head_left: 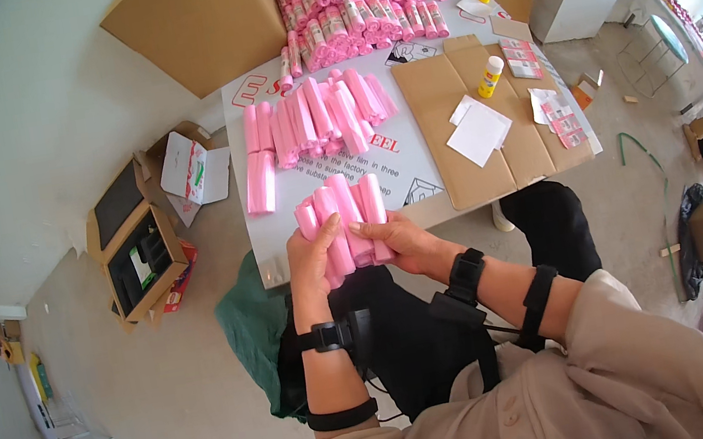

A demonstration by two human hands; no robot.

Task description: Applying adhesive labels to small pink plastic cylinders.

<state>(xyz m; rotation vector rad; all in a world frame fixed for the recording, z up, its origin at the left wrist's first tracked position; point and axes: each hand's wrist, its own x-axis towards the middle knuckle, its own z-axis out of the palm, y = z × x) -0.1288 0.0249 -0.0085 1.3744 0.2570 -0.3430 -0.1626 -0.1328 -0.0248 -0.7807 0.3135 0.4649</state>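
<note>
Just off the table's near edge, my left hand point(310, 261) and my right hand point(413, 241) grip a bunch of pink plastic rolls point(339, 221) from both sides. The rolls stand roughly upright and side by side, their tops at uneven heights. My thumbs press on the front of the bunch; most of the other fingers are hidden behind it. Beyond my hands lies a heap of plain pink rolls point(319, 119) without labels. To its left, more plain rolls point(261, 183) lie together. A large stack of labelled pink rolls point(351, 13) fills the table's back.
The table point(270, 255) has a printed grey cover. On its right, a flat cardboard sheet point(447, 181) bears a yellow glue stick point(491, 76), white paper point(481, 135) and pink label sheets point(521, 57). A tall carton point(197, 28) stands at the back left; opened boxes point(136, 253) sit on the floor.
</note>
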